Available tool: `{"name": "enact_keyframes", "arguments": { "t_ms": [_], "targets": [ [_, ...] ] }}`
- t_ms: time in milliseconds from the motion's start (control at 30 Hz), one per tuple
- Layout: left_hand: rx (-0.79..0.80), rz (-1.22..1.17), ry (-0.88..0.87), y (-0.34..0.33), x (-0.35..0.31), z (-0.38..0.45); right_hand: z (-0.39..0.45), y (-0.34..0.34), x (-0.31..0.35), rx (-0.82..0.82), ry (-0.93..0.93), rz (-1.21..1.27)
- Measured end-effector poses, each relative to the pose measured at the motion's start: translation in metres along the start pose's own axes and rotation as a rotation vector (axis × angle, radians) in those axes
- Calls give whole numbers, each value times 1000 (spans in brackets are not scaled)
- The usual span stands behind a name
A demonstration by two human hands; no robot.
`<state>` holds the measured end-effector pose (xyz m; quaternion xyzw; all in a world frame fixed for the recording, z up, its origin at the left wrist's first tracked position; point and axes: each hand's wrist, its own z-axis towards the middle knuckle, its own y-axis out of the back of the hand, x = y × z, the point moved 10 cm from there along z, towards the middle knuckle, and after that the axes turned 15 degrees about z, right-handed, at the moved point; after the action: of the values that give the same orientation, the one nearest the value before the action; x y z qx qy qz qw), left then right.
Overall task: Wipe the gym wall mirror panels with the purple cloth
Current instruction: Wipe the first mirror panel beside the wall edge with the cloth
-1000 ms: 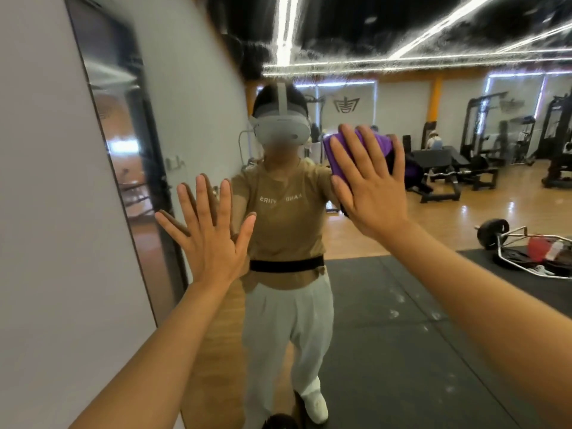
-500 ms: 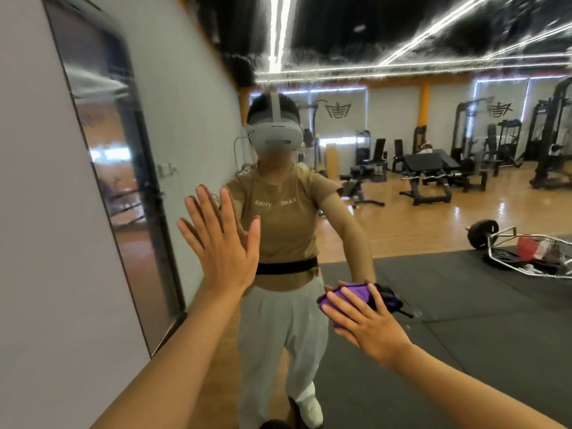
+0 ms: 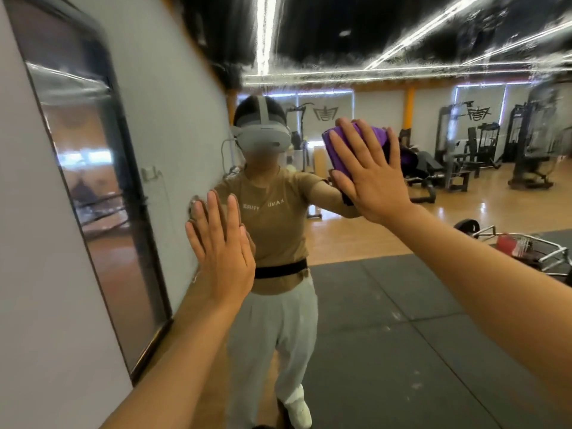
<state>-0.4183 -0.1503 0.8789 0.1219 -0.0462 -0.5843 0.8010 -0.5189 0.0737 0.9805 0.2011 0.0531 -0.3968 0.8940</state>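
The wall mirror point(image 3: 387, 305) fills most of the view and reflects me and the gym. My right hand point(image 3: 368, 174) lies flat with straight fingers, pressing the folded purple cloth point(image 3: 334, 147) against the glass at head height, upper right of centre. Most of the cloth is hidden behind the palm; its purple edge shows left of and above the fingers. My left hand point(image 3: 221, 246) is flat on the glass at chest height, fingers straight and spread, holding nothing. Streaky smears show along the mirror's top.
A white wall point(image 3: 37, 274) with a dark-framed narrow panel point(image 3: 102, 193) runs along the left. The mirror reflects black floor mats, a wooden floor, weight machines and a barbell frame at the right.
My right hand has swept the cloth up from waist height back to head height on the glass. My left hand has stayed pressed on the mirror in about the same spot.
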Motion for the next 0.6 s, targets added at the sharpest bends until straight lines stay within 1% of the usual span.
{"name": "enact_keyframes", "arguments": {
  "t_ms": [67, 133, 300, 433, 500, 600],
  "targets": [
    [5, -14, 24, 0, -3, 0, -13, -5, 4, -31, -34, 2],
    [-4, -4, 37, 1, -7, 0, -39, -15, 10, -22, -25, 2],
    [-35, 44, -43, -5, -22, -3, -139, -46, 33, 57, 109, 18],
    [-43, 86, -48, -8, -22, -3, -219, -70, 45, 160, 232, -90],
    [-41, 113, -52, -10, -21, -3, -236, -74, 45, 194, 278, -118],
    [-42, 187, -82, -11, -23, -3, -235, -73, 41, 228, 359, -112]
  ]
}}
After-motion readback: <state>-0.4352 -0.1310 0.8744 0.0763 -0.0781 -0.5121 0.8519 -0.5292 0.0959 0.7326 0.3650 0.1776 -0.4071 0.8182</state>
